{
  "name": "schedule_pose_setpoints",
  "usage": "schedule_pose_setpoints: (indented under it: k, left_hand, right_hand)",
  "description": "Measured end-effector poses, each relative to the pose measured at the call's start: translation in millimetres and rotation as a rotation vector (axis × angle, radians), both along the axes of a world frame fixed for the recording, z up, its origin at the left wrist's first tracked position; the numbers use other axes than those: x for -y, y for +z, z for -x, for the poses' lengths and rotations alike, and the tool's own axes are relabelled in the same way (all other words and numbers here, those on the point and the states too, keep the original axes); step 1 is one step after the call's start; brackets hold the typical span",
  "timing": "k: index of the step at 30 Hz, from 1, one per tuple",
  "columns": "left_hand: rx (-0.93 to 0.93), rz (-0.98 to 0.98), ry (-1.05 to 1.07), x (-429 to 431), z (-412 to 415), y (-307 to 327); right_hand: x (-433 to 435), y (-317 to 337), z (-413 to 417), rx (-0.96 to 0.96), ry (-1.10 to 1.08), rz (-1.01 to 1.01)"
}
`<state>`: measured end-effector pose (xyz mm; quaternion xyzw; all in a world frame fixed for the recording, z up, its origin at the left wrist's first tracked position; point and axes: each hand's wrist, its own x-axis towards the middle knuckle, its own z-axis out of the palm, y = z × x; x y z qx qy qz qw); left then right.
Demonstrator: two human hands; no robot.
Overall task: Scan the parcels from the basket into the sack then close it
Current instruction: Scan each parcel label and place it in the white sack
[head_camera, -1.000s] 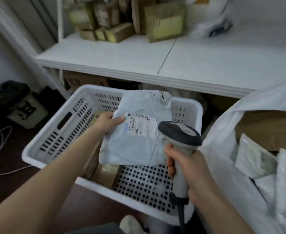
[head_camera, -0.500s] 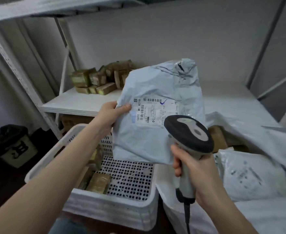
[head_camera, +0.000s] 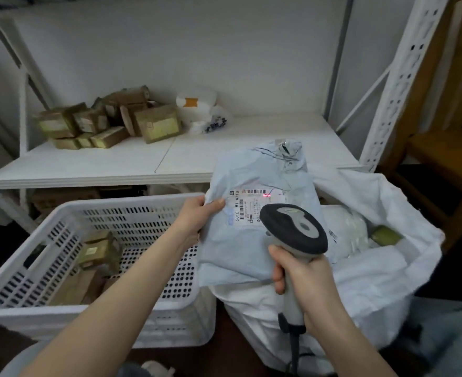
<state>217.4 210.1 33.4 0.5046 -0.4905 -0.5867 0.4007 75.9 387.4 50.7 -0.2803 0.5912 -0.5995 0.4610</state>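
Note:
My left hand (head_camera: 197, 213) pinches the left edge of a pale grey mailer parcel (head_camera: 238, 248) and holds it upright over the gap between basket and sack. Its white barcode label faces me, with a red scanner dot on it. My right hand (head_camera: 303, 276) grips the handle of a grey and black barcode scanner (head_camera: 295, 232), aimed at that label. The white perforated basket (head_camera: 115, 210) on the left holds several brown boxes (head_camera: 96, 251). The open white sack (head_camera: 382, 270) on the right holds white parcels and a brown one.
A white shelf (head_camera: 115, 161) behind carries several brown boxes (head_camera: 107, 121) and a crumpled white bag (head_camera: 199, 110). A white perforated upright (head_camera: 398, 77) stands at the right. More cartons sit under the shelf. The scanner's cable hangs down near my right forearm.
My left hand lifted the grey parcel out of the basket and carried it right, toward the sack. The scanner followed, and a red dot now shows on the label.

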Motion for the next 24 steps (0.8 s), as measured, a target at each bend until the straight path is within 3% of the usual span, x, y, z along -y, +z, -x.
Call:
schedule_pose_setpoints:
  k: [24]
  left_hand:
    - [0.044,-0.031,-0.057,-2,29,-18]
  right_hand:
    - [0,-17,25,0.028,-0.010,-0.057]
